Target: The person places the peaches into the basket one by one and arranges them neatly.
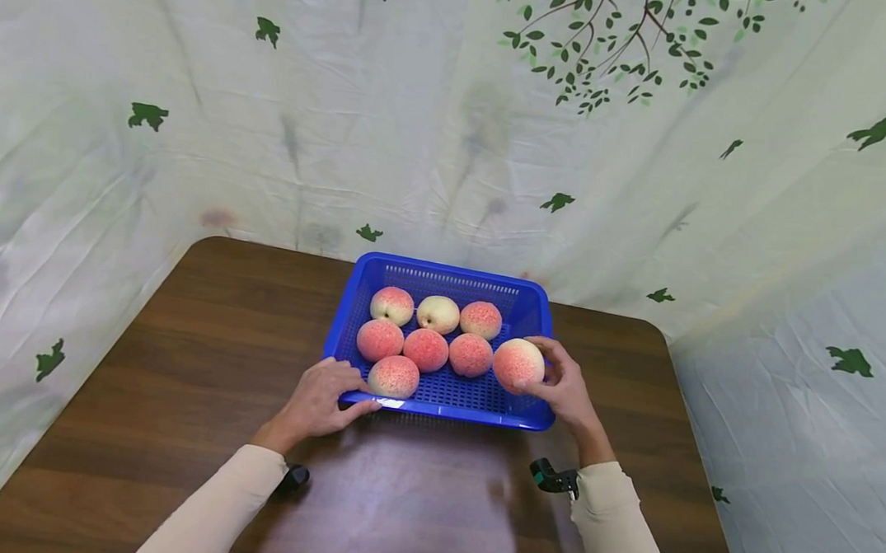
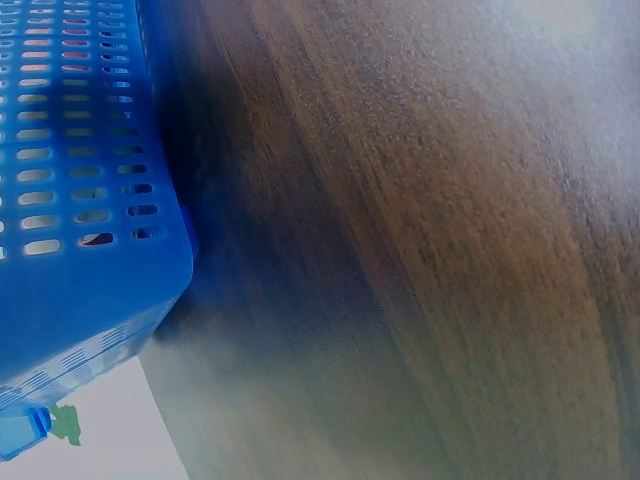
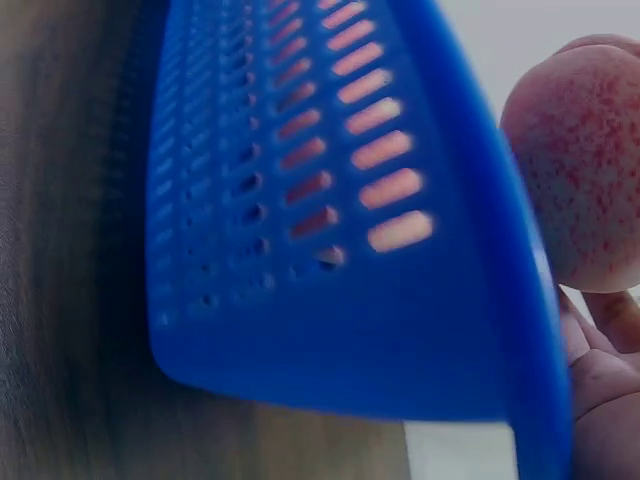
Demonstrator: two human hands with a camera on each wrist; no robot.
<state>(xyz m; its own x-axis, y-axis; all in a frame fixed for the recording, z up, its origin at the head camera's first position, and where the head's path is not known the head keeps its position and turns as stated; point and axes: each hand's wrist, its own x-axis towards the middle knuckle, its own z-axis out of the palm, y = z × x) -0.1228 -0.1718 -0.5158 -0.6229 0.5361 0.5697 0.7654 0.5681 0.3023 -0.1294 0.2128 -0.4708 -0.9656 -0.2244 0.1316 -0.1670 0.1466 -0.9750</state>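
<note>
A blue plastic basket [image 1: 444, 412] with slotted walls stands on the table, holding several red-and-cream peaches in loose rows. My right hand [image 1: 566, 389] grips a peach [image 1: 518, 366] between thumb and fingers, over the basket's right side. In the right wrist view that peach [image 3: 585, 165] shows above the basket rim [image 3: 500, 200], with part of the hand below it. With thumb and fingers, my left hand [image 1: 326, 399] holds the basket's front-left rim, close to a peach [image 1: 394, 377] in the front corner. The left wrist view shows the basket wall [image 2: 90, 270] but not the hand.
The dark wooden table [image 1: 263, 326] extends to both sides and in front of the basket. Behind it hangs a pale curtain [image 1: 419, 143] printed with green leaves, close to the basket's back edge. A dark camera mount [image 1: 553, 477] sits at the right wrist.
</note>
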